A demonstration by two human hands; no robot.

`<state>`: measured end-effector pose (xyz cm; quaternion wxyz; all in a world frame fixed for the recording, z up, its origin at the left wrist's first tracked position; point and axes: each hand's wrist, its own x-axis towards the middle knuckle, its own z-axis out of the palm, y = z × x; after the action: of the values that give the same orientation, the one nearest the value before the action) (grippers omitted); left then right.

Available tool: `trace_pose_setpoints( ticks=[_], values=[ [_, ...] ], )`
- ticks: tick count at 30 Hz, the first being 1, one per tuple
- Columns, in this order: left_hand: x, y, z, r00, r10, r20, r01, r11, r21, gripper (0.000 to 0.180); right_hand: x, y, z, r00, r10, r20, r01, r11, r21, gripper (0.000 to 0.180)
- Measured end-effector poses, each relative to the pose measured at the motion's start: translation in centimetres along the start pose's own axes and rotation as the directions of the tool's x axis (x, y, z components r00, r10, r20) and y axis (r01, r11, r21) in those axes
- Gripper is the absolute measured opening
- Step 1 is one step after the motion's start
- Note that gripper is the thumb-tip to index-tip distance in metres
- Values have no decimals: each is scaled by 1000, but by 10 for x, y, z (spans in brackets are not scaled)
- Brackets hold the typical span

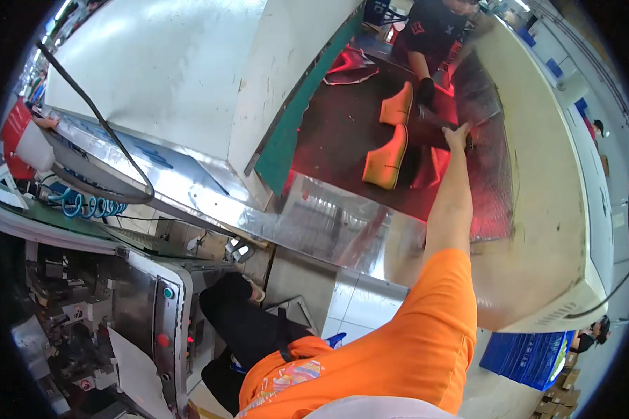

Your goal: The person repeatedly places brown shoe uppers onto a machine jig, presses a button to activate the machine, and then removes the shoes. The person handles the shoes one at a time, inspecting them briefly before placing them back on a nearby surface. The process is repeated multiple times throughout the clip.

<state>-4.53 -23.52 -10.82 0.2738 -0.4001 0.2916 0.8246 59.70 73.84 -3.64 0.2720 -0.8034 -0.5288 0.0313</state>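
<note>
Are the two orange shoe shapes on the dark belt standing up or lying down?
Lying down: both orange shoe shapes rest on their sides on the dark belt, soles facing sideways.

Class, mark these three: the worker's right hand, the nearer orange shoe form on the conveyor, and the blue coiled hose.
right hand (457, 135), head view, back of the hand
nearer orange shoe form (386, 162), head view, its side
blue coiled hose (91, 205), head view, middle coils

- factory floor, pale tiles (360, 300) underfoot
- long cream conveyor housing (545, 209) with a shiny steel edge (314, 220)
- red glow on the dark belt (342, 126)
- grey machine (147, 307) with buttons at left
- blue crate (528, 356) at lower right
</note>
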Motion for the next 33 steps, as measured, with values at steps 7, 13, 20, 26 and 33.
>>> trace_pose_setpoints(
  ticks=[7,13,20,26,33],
  values=[
    [-1,6,-6,986,45,163,-25,992,-122,16,-21,20,48,906,148,396,-117,988,-101,94],
    [7,40,-20,991,128,-45,-129,991,-28,26,-159,18,62,966,70,248,-3,966,-260,84],
    [-7,10,-16,947,124,296,-156,984,86,30,-204,-36,-83,989,-141,32,145,954,-263,30],
    [-82,-126,117,963,-259,74,215,905,367,45,-311,-127,-217,657,-539,526,652,757,-38,23],
    [-186,-244,266,352,-819,453,300,557,775,47,-476,-258,-236,-9,-878,479,805,278,524,23]
  ],
)
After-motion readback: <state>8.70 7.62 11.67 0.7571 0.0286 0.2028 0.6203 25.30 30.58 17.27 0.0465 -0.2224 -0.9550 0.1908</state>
